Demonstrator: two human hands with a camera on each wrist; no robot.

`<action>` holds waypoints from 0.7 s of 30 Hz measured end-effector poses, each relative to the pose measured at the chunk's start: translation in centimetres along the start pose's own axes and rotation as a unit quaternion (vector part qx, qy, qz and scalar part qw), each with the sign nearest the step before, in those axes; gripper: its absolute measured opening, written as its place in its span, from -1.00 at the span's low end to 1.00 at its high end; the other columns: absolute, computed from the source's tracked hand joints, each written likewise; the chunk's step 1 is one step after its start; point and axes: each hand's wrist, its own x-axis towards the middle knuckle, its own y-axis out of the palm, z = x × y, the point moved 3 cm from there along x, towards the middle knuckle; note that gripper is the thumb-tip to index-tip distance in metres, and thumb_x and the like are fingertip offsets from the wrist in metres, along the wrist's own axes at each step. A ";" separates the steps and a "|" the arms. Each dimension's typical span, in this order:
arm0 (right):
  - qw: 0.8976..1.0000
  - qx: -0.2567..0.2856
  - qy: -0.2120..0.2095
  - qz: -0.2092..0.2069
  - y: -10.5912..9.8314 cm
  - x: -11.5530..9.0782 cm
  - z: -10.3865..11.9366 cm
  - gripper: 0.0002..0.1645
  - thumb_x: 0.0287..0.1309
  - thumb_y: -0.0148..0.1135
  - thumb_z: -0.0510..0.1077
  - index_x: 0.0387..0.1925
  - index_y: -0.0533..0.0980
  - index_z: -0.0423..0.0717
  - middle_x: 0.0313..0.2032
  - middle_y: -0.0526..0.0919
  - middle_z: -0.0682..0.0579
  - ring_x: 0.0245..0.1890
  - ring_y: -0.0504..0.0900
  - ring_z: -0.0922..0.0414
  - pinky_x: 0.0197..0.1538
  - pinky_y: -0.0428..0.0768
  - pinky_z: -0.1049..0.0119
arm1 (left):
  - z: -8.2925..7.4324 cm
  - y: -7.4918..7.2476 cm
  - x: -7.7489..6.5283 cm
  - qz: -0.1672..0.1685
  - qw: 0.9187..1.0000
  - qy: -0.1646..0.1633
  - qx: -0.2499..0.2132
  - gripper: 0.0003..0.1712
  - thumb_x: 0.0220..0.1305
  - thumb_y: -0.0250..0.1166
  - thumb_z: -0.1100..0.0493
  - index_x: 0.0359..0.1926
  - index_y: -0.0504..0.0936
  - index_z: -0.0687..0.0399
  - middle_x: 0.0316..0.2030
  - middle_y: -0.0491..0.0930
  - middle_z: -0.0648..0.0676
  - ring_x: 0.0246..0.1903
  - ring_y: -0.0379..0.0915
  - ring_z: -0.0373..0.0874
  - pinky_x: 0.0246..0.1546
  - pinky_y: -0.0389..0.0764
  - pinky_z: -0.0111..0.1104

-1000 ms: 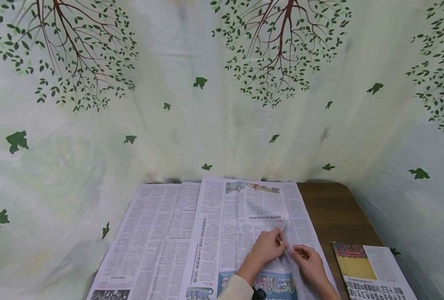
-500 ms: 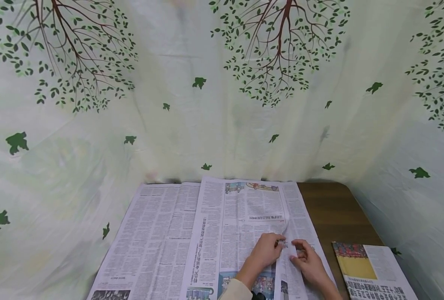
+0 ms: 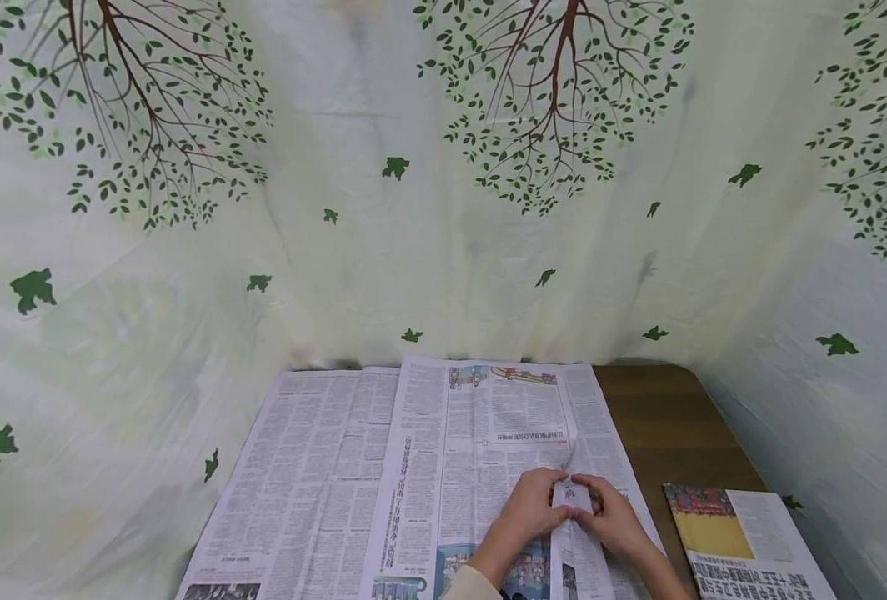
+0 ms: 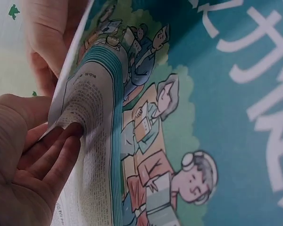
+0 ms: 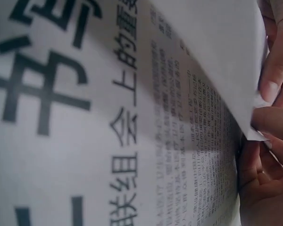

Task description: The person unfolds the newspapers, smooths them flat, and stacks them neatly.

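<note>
An open newspaper sheet (image 3: 481, 475) with colour drawings lies in front of me, its right part raised into a narrow fold (image 3: 575, 550). My left hand (image 3: 529, 504) pinches the paper's edge from the left. In the left wrist view, the thumb and fingers of that left hand (image 4: 26, 160) have the thin edge between them. Opposite it, my right hand (image 3: 616, 518) pinches the same fold, thumbs meeting near the middle. The right wrist view has the right hand (image 5: 266, 165) at a bent paper corner (image 5: 255, 134). Parts of the fingers are hidden behind the paper.
Another newspaper sheet (image 3: 301, 483) extends to the left under this one. A brown wooden tabletop (image 3: 661, 425) shows at right, bearing a folded printed paper or booklet (image 3: 744, 542). A leaf-patterned curtain (image 3: 451, 250) hangs close behind the table.
A strip of the sheet's right part has turned over leftward, covering some of the blue picture. My right hand has moved left to meet the left hand at the fold.
</note>
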 end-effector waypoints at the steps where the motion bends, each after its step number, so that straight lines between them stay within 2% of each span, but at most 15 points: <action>1: 1.000 0.001 0.002 0.000 0.0 0.0 0.0 -0.34 0.10 0.51 -0.27 0.26 0.54 -0.14 -0.50 0.43 0.07 -0.60 0.33 0.27 -0.48 0.34 0.42 | 0.0 0.0 -0.1 -0.001 1.000 -0.004 -0.012 -0.34 0.11 0.59 0.03 0.21 0.66 0.18 0.00 0.76 0.07 -0.13 0.66 -0.35 -0.10 0.61 -0.56; 6: 1.000 0.015 0.006 -0.001 0.0 -0.1 -0.1 -0.33 0.10 0.54 -0.21 0.26 0.54 -0.14 -0.58 0.42 0.08 -0.64 0.34 0.27 -0.52 0.35 0.41 | 0.2 -0.3 -0.3 -0.023 0.997 -0.014 -0.073 -0.32 0.05 0.62 0.12 0.20 0.66 0.23 -0.04 0.76 0.14 -0.26 0.70 -0.35 -0.19 0.61 -0.59; 9: 1.000 0.019 0.007 -0.005 0.1 -0.1 0.0 -0.34 0.09 0.53 -0.26 0.26 0.54 -0.15 -0.61 0.43 0.08 -0.65 0.34 0.27 -0.54 0.34 0.41 | 0.2 -0.6 -0.5 -0.034 0.994 -0.027 -0.100 -0.29 0.00 0.65 0.15 0.21 0.65 0.21 -0.03 0.75 0.14 -0.29 0.70 -0.36 -0.21 0.61 -0.58; 13: 1.000 0.017 0.010 -0.020 0.2 -0.2 -0.1 -0.33 0.05 0.49 -0.36 0.25 0.55 -0.14 -0.63 0.42 0.09 -0.67 0.34 0.26 -0.56 0.34 0.41 | 0.3 -1.3 -0.8 -0.031 0.989 -0.045 -0.135 -0.24 -0.04 0.66 0.19 0.25 0.64 0.16 -0.04 0.74 0.12 -0.36 0.65 -0.42 -0.28 0.60 -0.58; 15: 0.999 0.015 0.013 -0.030 0.2 -0.2 -0.1 -0.33 0.05 0.48 -0.37 0.25 0.56 -0.11 -0.65 0.41 0.10 -0.68 0.34 0.26 -0.57 0.33 0.41 | 0.4 -1.6 -0.9 -0.032 0.988 -0.045 -0.142 -0.23 -0.05 0.67 0.19 0.26 0.64 0.14 -0.05 0.74 0.11 -0.38 0.63 -0.41 -0.29 0.59 -0.56; 17: 0.999 0.016 0.016 -0.035 0.2 -0.2 -0.1 -0.34 0.05 0.47 -0.37 0.24 0.57 -0.09 -0.66 0.41 0.10 -0.70 0.33 0.26 -0.59 0.34 0.40 | 0.4 -2.0 -1.1 -0.039 0.990 -0.039 -0.132 -0.23 -0.06 0.67 0.17 0.25 0.65 0.11 -0.04 0.74 0.11 -0.31 0.60 -0.40 -0.21 0.60 -0.53; 21: 0.999 0.020 0.017 -0.036 0.1 -0.2 0.0 -0.34 0.07 0.47 -0.36 0.25 0.57 -0.08 -0.68 0.41 0.10 -0.71 0.32 0.25 -0.61 0.34 0.39 | 0.8 -2.6 -1.4 -0.046 0.990 -0.030 -0.128 -0.22 -0.07 0.68 0.16 0.25 0.65 0.09 -0.12 0.72 0.07 -0.40 0.55 -0.43 -0.27 0.59 -0.54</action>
